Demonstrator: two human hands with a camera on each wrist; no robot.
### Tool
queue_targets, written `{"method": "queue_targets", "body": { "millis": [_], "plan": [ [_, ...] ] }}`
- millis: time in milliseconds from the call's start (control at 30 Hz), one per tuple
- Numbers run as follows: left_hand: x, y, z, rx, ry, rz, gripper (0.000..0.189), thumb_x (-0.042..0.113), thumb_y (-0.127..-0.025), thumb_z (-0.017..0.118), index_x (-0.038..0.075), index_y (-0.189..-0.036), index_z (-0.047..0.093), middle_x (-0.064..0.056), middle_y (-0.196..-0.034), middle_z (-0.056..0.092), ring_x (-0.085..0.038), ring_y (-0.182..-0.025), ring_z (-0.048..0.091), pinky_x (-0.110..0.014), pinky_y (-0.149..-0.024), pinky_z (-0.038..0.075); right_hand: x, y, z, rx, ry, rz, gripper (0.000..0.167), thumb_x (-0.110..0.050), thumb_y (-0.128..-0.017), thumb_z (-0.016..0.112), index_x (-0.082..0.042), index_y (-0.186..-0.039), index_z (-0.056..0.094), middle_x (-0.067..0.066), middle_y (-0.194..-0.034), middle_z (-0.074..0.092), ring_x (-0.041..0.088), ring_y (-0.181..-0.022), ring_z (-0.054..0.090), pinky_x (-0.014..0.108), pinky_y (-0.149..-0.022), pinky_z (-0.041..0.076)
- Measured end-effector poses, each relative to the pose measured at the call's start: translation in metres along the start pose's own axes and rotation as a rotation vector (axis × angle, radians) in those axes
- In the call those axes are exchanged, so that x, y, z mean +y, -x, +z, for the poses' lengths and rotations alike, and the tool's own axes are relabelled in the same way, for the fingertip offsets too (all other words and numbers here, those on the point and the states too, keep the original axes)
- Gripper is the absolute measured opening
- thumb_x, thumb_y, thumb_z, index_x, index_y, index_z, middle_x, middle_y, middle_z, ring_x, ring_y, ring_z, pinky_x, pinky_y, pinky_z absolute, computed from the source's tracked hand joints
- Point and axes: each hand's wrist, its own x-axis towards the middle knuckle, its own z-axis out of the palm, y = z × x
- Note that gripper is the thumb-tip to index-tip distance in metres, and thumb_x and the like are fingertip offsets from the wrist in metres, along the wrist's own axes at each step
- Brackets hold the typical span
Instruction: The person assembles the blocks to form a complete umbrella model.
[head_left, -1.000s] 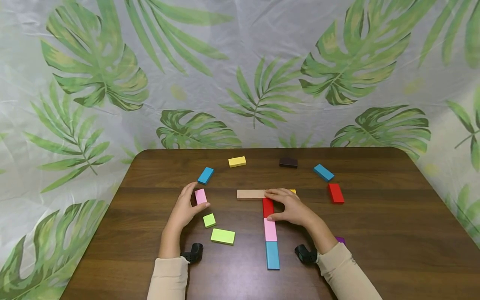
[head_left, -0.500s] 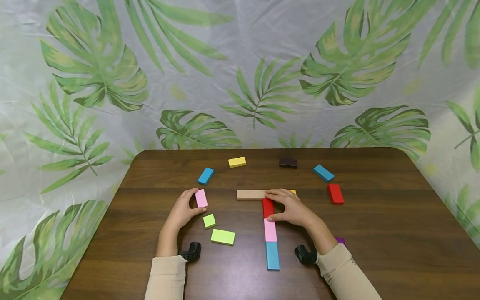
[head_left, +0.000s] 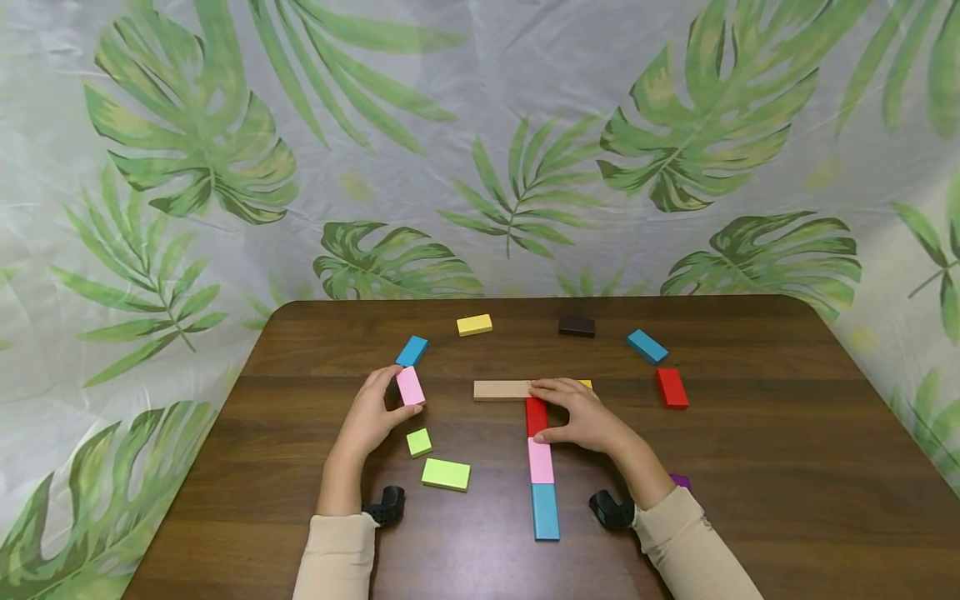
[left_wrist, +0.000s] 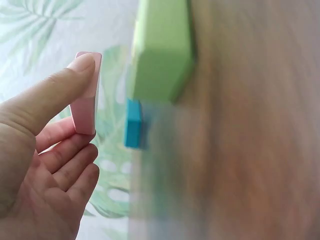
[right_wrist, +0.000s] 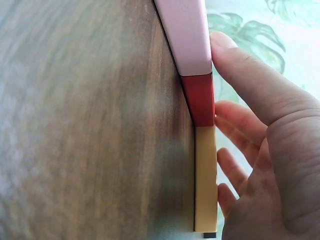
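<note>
My left hand (head_left: pixel 369 417) pinches a pink block (head_left: pixel 411 387) between thumb and fingertips. In the left wrist view that pink block (left_wrist: pixel 85 114) is raised off the table. My right hand (head_left: pixel 588 417) rests lightly over a T of flat blocks, thumb by the second pink block (head_left: pixel 540 462) and fingers over the crossbar. The stem runs red block (head_left: pixel 536 417), pink, then blue block (head_left: pixel 546 512). A bare wood block (head_left: pixel 501 390) forms the crossbar's left part; a yellow end (head_left: pixel 587 385) shows past my fingers, the part between hidden.
Left of the stem lie a small green block (head_left: pixel 419 442) and a longer green one (head_left: pixel 446 474). Further back curve a blue block (head_left: pixel 412 351), yellow block (head_left: pixel 474 324), black block (head_left: pixel 577 326), another blue block (head_left: pixel 647 346) and a red block (head_left: pixel 672 388). A purple block (head_left: pixel 681 481) peeks past my right forearm.
My left hand has taken hold of the pink block and lifted it, shifting it slightly to the right and up. My right hand and the T of blocks stay put.
</note>
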Motion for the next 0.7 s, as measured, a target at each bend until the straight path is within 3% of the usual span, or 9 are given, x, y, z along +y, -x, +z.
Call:
{"method": "queue_targets", "body": {
  "millis": [400, 700],
  "plan": [
    [0.049, -0.003, 0.002, 0.05, 0.017, 0.149, 0.069, 0.023, -0.074, 0.075, 0.004, -0.131, 0.042, -0.013, -0.131, 0.042, -0.029, -0.123, 0.034, -0.046, -0.096, 0.032, 0.0, 0.0, 0.0, 0.005, 0.006, -0.015, 0.072, -0.045, -0.07, 0.073, -0.011, -0.129, 0.051, 0.006, -0.133, 0.044, 0.033, -0.122, 0.031, 0.056, -0.096, 0.023],
    [0.075, -0.011, 0.022, 0.071, 0.061, 0.248, 0.068, 0.021, -0.073, 0.075, 0.003, -0.13, 0.043, -0.009, -0.128, 0.043, -0.022, -0.118, 0.041, -0.039, -0.095, 0.035, 0.001, 0.0, 0.001, 0.002, 0.013, -0.008, 0.072, -0.047, -0.07, 0.072, -0.012, -0.129, 0.051, 0.006, -0.133, 0.044, 0.032, -0.122, 0.031, 0.056, -0.096, 0.023]
  ]
}}
